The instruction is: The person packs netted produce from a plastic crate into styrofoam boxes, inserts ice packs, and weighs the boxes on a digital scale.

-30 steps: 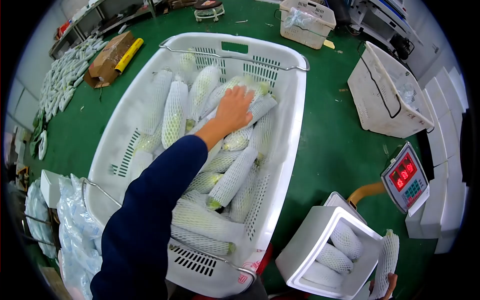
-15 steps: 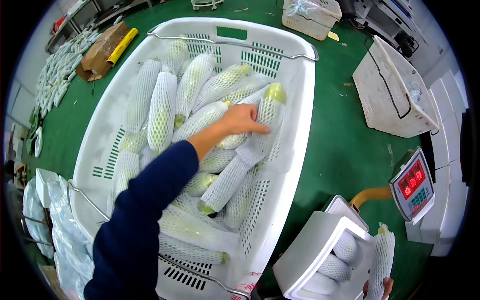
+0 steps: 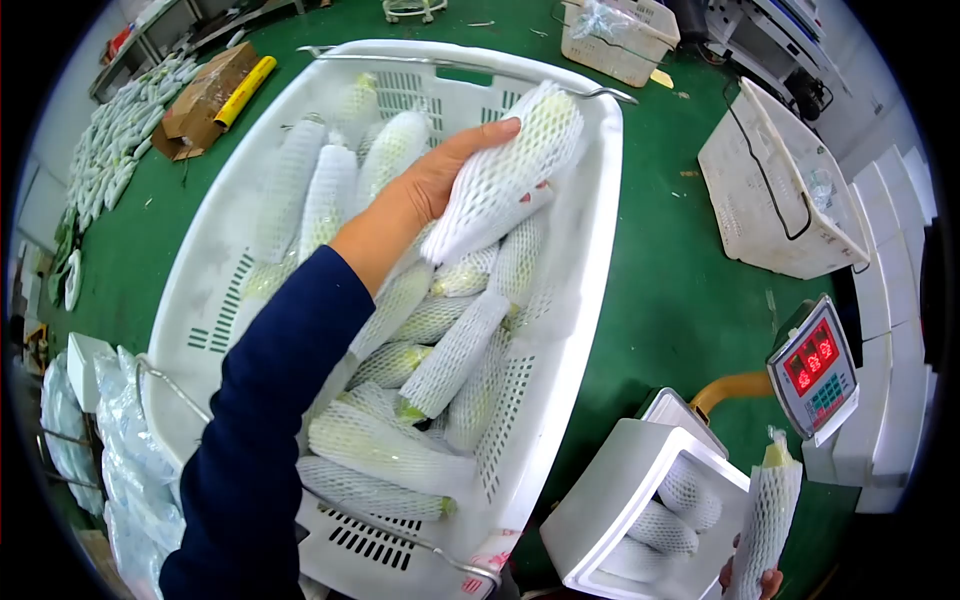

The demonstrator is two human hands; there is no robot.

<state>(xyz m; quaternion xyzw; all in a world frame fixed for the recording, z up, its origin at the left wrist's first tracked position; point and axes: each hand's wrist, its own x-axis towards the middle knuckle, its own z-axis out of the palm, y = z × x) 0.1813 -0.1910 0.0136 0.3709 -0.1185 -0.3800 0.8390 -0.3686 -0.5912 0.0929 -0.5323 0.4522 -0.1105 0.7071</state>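
Observation:
My left hand [image 3: 430, 180], in a navy sleeve, is wrapped round a pale green gourd [image 3: 515, 170] in a white foam net. It is raised above several other netted gourds lying in a large white plastic basket [image 3: 590, 300]. At the lower right, my right hand [image 3: 752, 582] grips the lower end of another netted gourd [image 3: 768, 510], held upright with its stem end on top. That gourd is beside a white foam box [image 3: 610, 490] with several netted gourds [image 3: 662, 527] inside. The fingers of my right hand are partly hidden at the frame's edge.
A scale display [image 3: 815, 365] with red digits stands on a yellowish post, by the foam box. White crates [image 3: 770, 190] are at the right and a smaller crate [image 3: 615, 45] at the back. Left are piled gourds [image 3: 130, 120], a cardboard box [image 3: 205, 95] and plastic bags [image 3: 135, 470].
My left hand has taken hold of a netted gourd at the basket's right side and lifted it up toward the far end. My right hand still holds its gourd, shifted slightly.

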